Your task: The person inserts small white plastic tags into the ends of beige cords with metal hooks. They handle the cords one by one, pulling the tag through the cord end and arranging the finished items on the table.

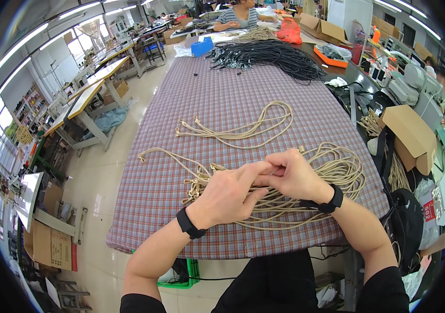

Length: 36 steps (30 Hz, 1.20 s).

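Note:
Above a bundle of beige cords (pixel 340 167) my two hands meet, fingertips together. My left hand (pixel 233 190) is bent inward, its fingers closed near those of the other hand. My right hand (pixel 295 175) pinches with thumb and fingers; whatever lies between the fingertips is hidden. Gold metal clasps (pixel 195 188) at the cord ends lie to the left of my left hand. One cord end (pixel 152 151) reaches out farther left. Beyond my hands, a smaller looped group of beige cords (pixel 254 128) rests apart on the plaid cloth (pixel 154 208).
Black cords (pixel 269 57) are heaped at the table's far end, near a blue box (pixel 201 47) and a red plastic bag (pixel 289 31). A person (pixel 241 18) sits beyond. At right are an orange tray (pixel 332 55), an open cardboard box (pixel 407 138) and sewing machines (pixel 415 83).

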{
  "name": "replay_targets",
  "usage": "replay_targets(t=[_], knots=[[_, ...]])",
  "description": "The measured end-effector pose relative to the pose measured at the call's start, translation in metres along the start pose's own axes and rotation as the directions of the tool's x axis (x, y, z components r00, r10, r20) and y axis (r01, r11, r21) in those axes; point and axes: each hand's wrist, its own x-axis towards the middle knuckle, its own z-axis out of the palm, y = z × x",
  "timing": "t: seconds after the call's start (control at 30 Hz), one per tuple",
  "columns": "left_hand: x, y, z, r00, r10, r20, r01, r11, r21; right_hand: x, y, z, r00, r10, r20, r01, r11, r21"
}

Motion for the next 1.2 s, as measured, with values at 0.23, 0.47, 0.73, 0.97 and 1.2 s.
replay_targets(t=[0.23,0.47,0.73,0.97,1.2], knots=[[-0.001,-0.003,-0.001,0.987,-0.154,-0.054,0.16,0.974,0.159,0.001,0.005,-0.009,0.999,-0.038,-0.015,0.038,0.999,0.001],[0.0,-0.008,0.001,0.982,-0.187,-0.033,0.188,0.981,0.045,0.0,0.004,-0.004,0.963,-0.26,-0.077,0.245,0.955,-0.168],[0.001,-0.008,-0.011,0.957,-0.285,0.052,0.29,0.949,-0.122,0.001,0.008,-0.005,0.938,-0.341,-0.063,0.317,0.916,-0.245],[0.002,-0.005,-0.014,0.953,-0.297,0.058,0.302,0.947,-0.108,0.002,0.007,-0.006,0.917,-0.39,-0.079,0.366,0.905,-0.217],[0.002,-0.008,-0.01,0.993,-0.113,0.039,0.107,0.985,0.133,0.002,0.002,-0.008,0.929,-0.368,-0.053,0.345,0.907,-0.241]])
